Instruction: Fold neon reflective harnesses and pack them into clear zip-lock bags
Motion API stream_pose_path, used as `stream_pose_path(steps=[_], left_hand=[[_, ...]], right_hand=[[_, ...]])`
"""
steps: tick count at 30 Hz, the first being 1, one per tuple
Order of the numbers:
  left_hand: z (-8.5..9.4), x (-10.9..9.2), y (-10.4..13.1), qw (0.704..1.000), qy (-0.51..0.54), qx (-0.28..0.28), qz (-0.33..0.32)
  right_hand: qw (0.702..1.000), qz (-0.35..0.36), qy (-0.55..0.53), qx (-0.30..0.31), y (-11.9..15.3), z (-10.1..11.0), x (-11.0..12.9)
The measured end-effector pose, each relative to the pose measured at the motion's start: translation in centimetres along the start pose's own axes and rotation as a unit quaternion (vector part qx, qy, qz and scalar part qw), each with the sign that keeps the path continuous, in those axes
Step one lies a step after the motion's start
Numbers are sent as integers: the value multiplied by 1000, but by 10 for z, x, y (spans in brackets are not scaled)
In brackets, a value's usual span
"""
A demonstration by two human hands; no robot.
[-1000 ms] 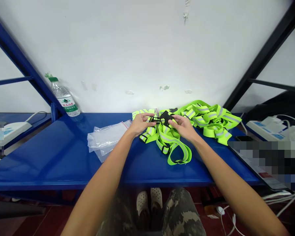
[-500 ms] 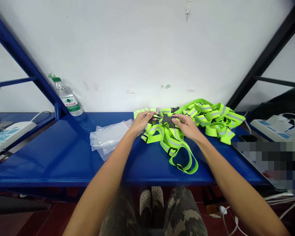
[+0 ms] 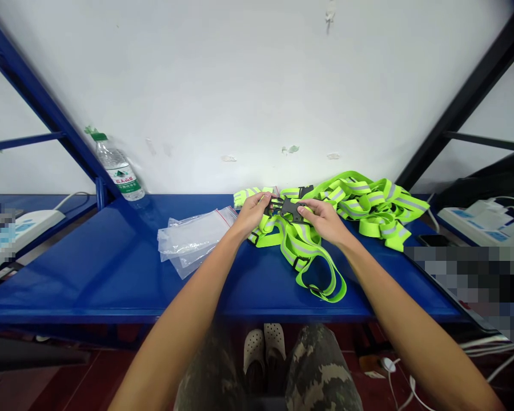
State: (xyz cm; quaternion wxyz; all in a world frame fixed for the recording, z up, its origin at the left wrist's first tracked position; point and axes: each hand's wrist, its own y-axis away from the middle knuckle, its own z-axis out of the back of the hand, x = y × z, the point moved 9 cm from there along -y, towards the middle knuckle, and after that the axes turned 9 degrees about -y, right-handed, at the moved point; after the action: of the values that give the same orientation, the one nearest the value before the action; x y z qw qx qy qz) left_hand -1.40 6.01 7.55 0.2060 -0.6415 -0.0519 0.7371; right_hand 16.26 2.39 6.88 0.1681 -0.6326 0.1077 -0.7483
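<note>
White wall (image 3: 223,80) stands behind a blue table (image 3: 111,262), which spans the view from side to side. Camouflage trousers (image 3: 321,371) show beneath the table's near edge, with pale perforated clogs (image 3: 253,349) between the legs. Fluorescent yellow-green straps with grey stripes form a tangled heap (image 3: 370,202) toward the back, right of centre. Clear plastic bags (image 3: 192,237), overlapping and lying flat, occupy the area left of the hands. One strap (image 3: 305,246) lies at centre, between the forearms, its looped end nearing the front edge. A clear bottle (image 3: 120,171) with a green cap leans at the back left, near the wall. Left hand (image 3: 253,212): fingers pinch the black pronged half (image 3: 274,204) of a buckle. Right hand (image 3: 323,218): fingers pinch the wider socket half (image 3: 292,210), thumb on top. Prongs point toward the socket; whether their tips have entered cannot be told. A small black slide (image 3: 300,263) sits on the strap, below the buckle.
</note>
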Motion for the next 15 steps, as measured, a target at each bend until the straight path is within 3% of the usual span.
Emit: stream_pose_path(steps=[10,15], left_hand=[[-7,-10,7,994,-105,4,-10],[-21,-6,10,994,-109,17,-20]], right_hand=[[998,7,60,28,2,-5,11],[996,28,77,25,3,-9,14]])
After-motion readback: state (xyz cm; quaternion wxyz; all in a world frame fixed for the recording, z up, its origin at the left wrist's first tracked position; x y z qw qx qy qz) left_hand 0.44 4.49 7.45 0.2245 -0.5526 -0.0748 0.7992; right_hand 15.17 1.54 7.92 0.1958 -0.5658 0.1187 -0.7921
